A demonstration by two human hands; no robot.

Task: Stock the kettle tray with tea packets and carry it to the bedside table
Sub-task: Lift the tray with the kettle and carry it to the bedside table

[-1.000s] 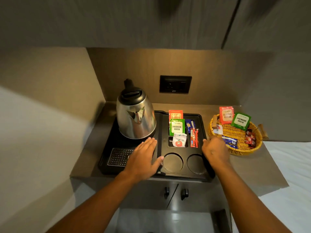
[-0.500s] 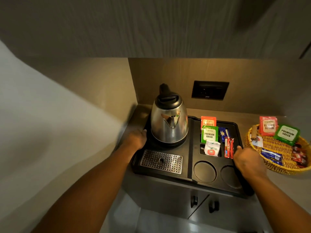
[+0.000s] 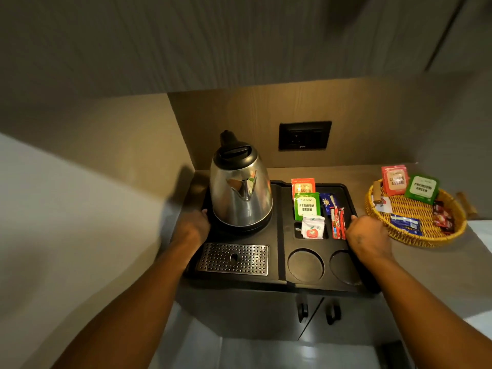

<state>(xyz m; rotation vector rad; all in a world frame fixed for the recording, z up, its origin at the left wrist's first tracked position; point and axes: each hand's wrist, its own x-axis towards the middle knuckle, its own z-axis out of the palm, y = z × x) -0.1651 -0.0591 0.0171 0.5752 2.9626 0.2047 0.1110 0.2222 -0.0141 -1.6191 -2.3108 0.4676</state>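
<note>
On the counter below the wall socket (image 3: 304,135), the black kettle tray (image 3: 279,282) sat flat with a hand clamped on each short edge — the left hand (image 3: 192,228) curled over the rim just beside the kettle (image 3: 241,190), the right hand (image 3: 366,237) gripping the opposite rim next to the sachet slots. Both were closed on the tray; the fingers under the edges could not be seen. Stocking looked done, and the lift seemed to be the step in hand.

To do it well, I judged the tray should rise level and slowly: the kettle stood on the left half and made that side heavier, so the left hand would need the firmer hold, and any tilt could slide the kettle or tip the upright packets.

Counted in the tray's compartments: one orange tea packet (image 3: 303,185) at the back, one green tea packet (image 3: 307,206) in front of it, one white sachet (image 3: 312,226) nearest the cup wells, one or more blue sachets (image 3: 327,202), and a few red sticks (image 3: 338,222) — their exact number was unclear. Two round cup wells (image 3: 305,265) lay bare, beside one perforated drip grate (image 3: 233,259).

To the right of the tray, well apart, one wicker basket (image 3: 415,235) held one red and one green packet plus small sachets.
</note>
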